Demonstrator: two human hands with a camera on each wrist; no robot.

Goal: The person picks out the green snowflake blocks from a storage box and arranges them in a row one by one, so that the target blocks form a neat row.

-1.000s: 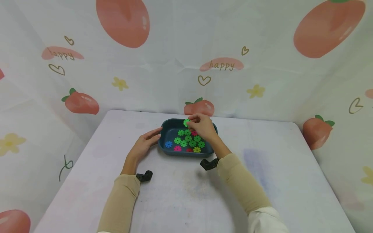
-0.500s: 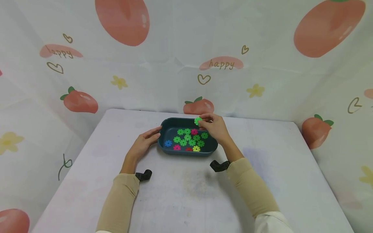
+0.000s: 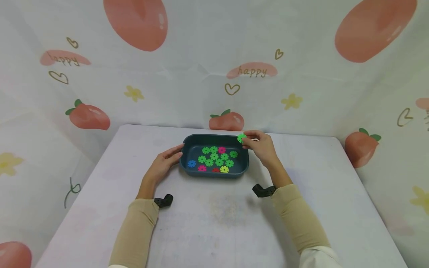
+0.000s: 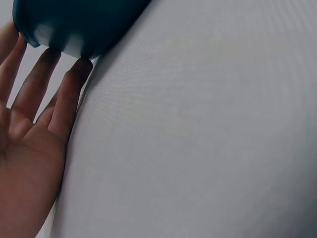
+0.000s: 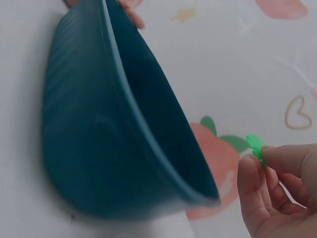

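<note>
Your right hand (image 3: pixel 263 148) pinches one green piece (image 3: pixel 241 138) by its edge between thumb and finger, most of the disc sticking out. Left hand (image 3: pixel 160 167): fingers nearly straight, fingertips against the left end of the tray (image 5: pixel 104 148), nothing gripped. The held piece is up by the tray's back right corner, clear of the rim in the right wrist view; can't tell if it's over the tray or just past it. Loose green pieces (image 3: pixel 214 156) lie inside, plus pink, red, yellow and one blue piece (image 3: pixel 191 163).

Pinch firm but light: so little of the thin disc is held that an off-centre squeeze would probably flip it out. Carry your knuckles clear of the rim so you don't knock the tray. Steady it with light left fingertips; a harder push would likely slide it across the tabletop (image 3: pixel 207 219).
</note>
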